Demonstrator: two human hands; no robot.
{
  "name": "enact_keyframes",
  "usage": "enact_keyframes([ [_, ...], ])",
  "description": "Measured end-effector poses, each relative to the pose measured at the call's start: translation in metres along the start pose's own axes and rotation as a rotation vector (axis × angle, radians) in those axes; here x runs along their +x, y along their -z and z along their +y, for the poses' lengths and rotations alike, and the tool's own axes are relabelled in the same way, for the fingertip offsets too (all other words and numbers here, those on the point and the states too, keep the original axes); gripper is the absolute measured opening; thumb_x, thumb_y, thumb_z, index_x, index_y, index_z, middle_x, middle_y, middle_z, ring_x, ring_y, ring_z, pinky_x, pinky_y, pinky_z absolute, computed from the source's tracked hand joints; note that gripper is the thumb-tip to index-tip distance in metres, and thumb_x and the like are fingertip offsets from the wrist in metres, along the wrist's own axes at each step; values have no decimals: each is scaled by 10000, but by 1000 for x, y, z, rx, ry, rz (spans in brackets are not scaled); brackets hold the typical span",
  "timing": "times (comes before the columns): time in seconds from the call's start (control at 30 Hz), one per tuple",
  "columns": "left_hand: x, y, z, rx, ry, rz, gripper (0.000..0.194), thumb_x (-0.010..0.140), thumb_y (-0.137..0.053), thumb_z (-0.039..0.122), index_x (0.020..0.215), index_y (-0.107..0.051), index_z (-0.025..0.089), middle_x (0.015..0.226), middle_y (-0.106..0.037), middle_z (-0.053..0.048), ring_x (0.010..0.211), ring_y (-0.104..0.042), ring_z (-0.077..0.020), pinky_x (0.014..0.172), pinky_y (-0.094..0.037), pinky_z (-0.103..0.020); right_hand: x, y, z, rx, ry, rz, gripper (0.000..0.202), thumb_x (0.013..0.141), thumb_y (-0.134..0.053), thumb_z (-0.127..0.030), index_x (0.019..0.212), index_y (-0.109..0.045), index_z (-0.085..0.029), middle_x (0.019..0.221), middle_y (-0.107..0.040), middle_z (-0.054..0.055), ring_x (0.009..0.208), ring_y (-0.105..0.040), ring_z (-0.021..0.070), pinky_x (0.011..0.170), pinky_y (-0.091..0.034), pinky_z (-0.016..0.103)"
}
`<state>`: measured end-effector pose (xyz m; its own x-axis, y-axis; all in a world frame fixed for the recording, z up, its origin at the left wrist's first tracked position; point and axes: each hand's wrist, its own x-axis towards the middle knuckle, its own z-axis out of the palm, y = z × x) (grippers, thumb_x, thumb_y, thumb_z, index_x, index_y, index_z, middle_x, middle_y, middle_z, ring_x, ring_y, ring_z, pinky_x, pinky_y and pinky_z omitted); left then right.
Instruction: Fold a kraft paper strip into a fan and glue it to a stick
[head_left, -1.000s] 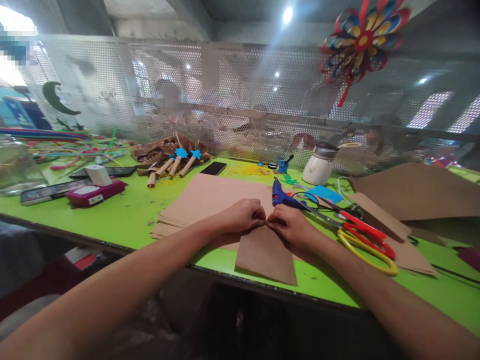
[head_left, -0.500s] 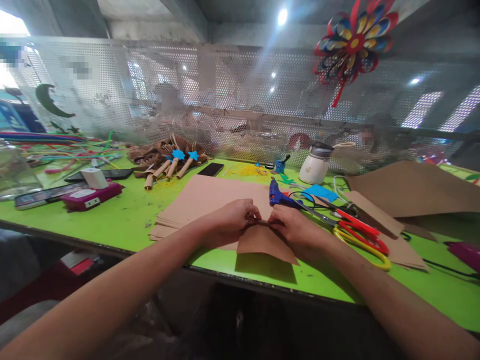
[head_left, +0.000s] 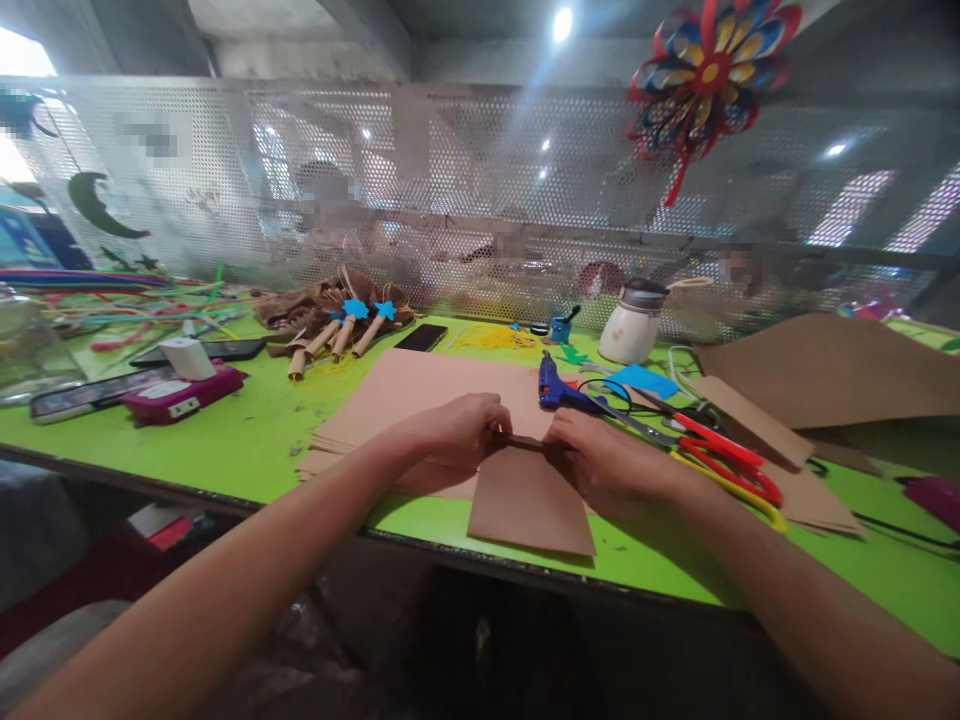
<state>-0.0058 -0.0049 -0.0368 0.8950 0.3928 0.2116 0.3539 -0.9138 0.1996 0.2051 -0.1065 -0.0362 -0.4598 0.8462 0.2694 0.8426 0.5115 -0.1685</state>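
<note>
The white jar (head_left: 630,333) has a blurry mark (head_left: 616,326). Your left hand (head_left: 466,428) and right hand (head_left: 600,458) pinch brown paper (head_left: 529,505) at lower middle, near the front edge of the surface (head_left: 251,430); there's room at left.

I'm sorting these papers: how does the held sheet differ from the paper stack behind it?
The held sheet is smaller than the paper stack. The left hand and right hand pinch the held sheet's far edge; the paper stack lies flat in layers. Both are brownish paper.
</note>
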Motion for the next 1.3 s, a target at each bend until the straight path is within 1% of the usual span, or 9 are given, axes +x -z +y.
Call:
enact_keyframes([
  [0.33, -3, 9, 17, 134, -140, 40, 113, 755, -523, 165, 770, -635, 167, 738, -537, -34, 695, -497, -135, 610, -361, -228, 0, 0, -8, -117, 40, 19, 91, 806, -506, -182, 815, -596, -175, 856, -575, 70, 824, -501, 186, 725, -374, 302],
  [0.5, -3, 10, 24, 201, -124, 41, 120, 757, -511, 173, 738, -629, 162, 724, -536, -37, 651, -479, -136, 580, -342, -243, 0, -2, -12, -297, 19, 37, 122, 820, -481, -195, 734, -560, -158, 788, -554, 65, 740, -478, 168, 653, -354, 287],
  [0.6, -2, 12, 25, 171, -83, 45, 122, 750, -516, 191, 750, -635, 163, 735, -551, -36, 657, -483, -136, 568, -333, -238, 0, -2, -11, -342, 52, 60, 96, 795, -496, -186, 718, -546, -159, 803, -542, 70, 763, -467, 178, 647, -347, 292],
  [0.77, 5, 21, 23, -93, 82, 29, 272, 827, -428, 294, 803, -659, 153, 713, -606, -26, 641, -497, -124, 580, -334, -225, 2, -2, -13, -391, 111, 101, 26, 732, -524, -118, 733, -543, -137, 812, -529, 92, 774, -442, 188, 655, -354, 305],
  [0.87, 9, 27, 20, -289, 169, -18, 408, 877, -343, 373, 784, -655, 127, 659, -595, -17, 576, -458, -104, 563, -326, -218, 4, -4, -19, -409, 196, 150, 61, 762, -505, -98, 757, -563, -119, 802, -529, 100, 786, -430, 195, 678, -365, 314],
  [1.0, 6, 32, 17, -437, 180, -180, 432, 836, -417, 461, 657, -605, 115, 574, -502, 11, 531, -364, -88, 525, -293, -216, 6, -6, -27, -424, 259, 248, 146, 832, -450, -106, 792, -590, -105, 784, -533, 100, 776, -416, 203, 683, -371, 332],
  [1.07, 3, 32, 17, -561, 175, -225, 425, 824, -433, 485, 705, -612, 118, 634, -525, 5, 574, -380, -93, 551, -308, -215, 5, -6, -29, -419, 258, 295, 177, 854, -431, -117, 799, -600, -104, 774, -533, 98, 767, -414, 204, 682, -374, 339],
  [1.2, 0, 29, 15, -760, 158, -268, 384, 817, -458, 481, 843, -636, 142, 791, -579, -15, 706, -441, -119, 653, -348, -224, 4, -5, -28, -412, 237, 366, 203, 879, -412, -138, 844, -610, -107, 795, -547, 102, 779, -427, 204, 696, -382, 342],
  [1.3, 1, 25, 14, -792, 172, -258, 380, 799, -485, 489, 841, -634, 142, 739, -552, -3, 662, -419, -109, 625, -337, -223, 5, -5, -27, -417, 218, 357, 194, 881, -413, -140, 852, -603, -117, 802, -547, 100, 796, -436, 205, 707, -384, 340],
])
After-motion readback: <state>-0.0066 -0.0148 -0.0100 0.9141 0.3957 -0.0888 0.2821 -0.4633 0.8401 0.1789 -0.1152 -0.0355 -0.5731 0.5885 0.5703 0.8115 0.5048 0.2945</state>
